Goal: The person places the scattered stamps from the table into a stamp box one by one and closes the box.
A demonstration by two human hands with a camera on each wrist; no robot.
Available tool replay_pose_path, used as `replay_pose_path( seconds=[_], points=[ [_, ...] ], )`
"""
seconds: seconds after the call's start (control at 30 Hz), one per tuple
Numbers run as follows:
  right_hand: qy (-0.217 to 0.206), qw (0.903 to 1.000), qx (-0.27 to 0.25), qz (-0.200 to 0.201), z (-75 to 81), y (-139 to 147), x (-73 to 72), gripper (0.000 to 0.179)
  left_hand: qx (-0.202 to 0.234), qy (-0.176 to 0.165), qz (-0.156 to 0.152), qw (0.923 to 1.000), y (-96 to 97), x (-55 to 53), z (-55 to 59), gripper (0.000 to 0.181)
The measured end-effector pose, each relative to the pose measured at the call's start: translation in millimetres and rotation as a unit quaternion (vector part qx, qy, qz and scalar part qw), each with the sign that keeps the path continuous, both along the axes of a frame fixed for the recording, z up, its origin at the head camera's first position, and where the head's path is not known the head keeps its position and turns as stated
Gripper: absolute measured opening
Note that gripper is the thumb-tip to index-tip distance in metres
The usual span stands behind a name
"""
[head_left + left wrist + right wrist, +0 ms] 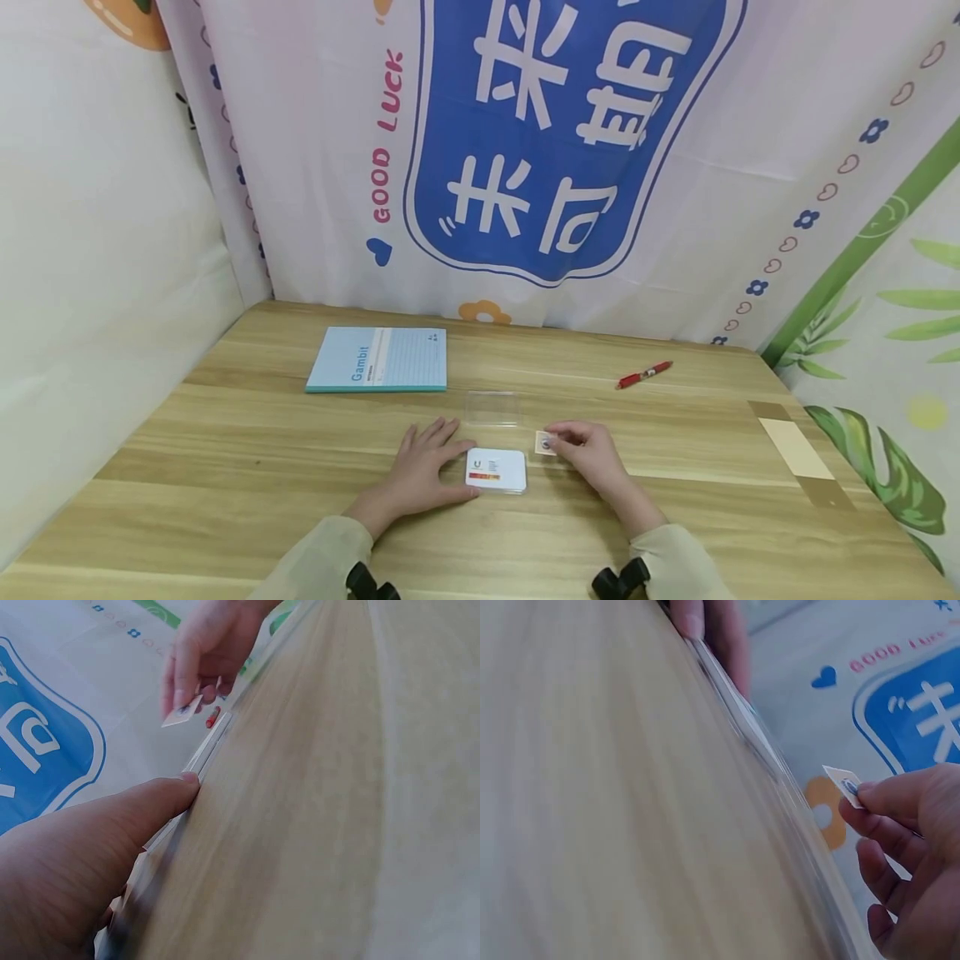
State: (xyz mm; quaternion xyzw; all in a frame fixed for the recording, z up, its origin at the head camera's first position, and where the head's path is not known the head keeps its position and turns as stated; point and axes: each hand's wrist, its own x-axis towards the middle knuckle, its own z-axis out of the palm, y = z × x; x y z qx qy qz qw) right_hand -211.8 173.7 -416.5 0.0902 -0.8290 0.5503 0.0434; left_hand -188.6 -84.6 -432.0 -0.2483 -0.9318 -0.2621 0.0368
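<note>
A small clear plastic case [517,490] lies on the table with a white printed card [504,468] in it. My left hand [422,473] holds the case at its left end, thumb at the near corner and index finger at the far corner, other fingers spread. In the left wrist view its thumb touches the case's near edge. My right hand [592,454] pinches a small pale square piece of paper [843,784] with a dark blue picture, between thumb and index finger. This piece is held to the right of the case, apart from it. Its other fingers curl loosely below.
A clear plastic lid [492,409] lies just behind the case. Farther back on the left is a light blue notebook [405,362]; a red pen [643,375] lies at the back right. Patterned cloth [322,167] hangs behind the table [247,500].
</note>
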Motion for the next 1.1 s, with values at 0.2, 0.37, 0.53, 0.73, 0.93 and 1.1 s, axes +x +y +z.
replay_pose_path(
  seconds=[0.2, 0.37, 0.53, 0.73, 0.93, 1.1],
  points=[
    [0.000, 0.9988, -0.012, 0.047, -2.7, -20.8, 6.5, 0.014, -0.007, 0.000, 0.001, 1.0000, 1.1, -0.5, -0.1, 0.065],
    [-0.010, 0.9979, 0.000, 0.064, -6.6, -29.6, 12.1, 0.012, -0.009, 0.002, 0.000, 1.0000, 1.7, -1.1, -0.9, 0.065],
    [0.001, 0.9973, -0.004, 0.073, 4.4, -36.3, 22.8, 0.011, -0.010, 0.003, -0.001, 0.9999, 2.4, -2.0, -2.3, 0.065],
    [0.011, 0.9960, 0.021, 0.086, -1.1, -35.8, 20.7, 0.010, -0.005, 0.005, 0.000, 1.0000, 2.2, -1.2, -1.8, 0.064],
    [0.026, 0.9945, 0.045, 0.091, -7.5, -34.4, 17.2, 0.010, -0.002, 0.007, 0.003, 1.0000, 1.5, -0.4, -1.1, 0.063],
    [0.026, 0.9936, 0.058, 0.093, -3.5, -36.2, 19.2, 0.010, -0.002, 0.007, 0.004, 1.0000, 1.4, -0.4, -0.5, 0.063]
  ],
)
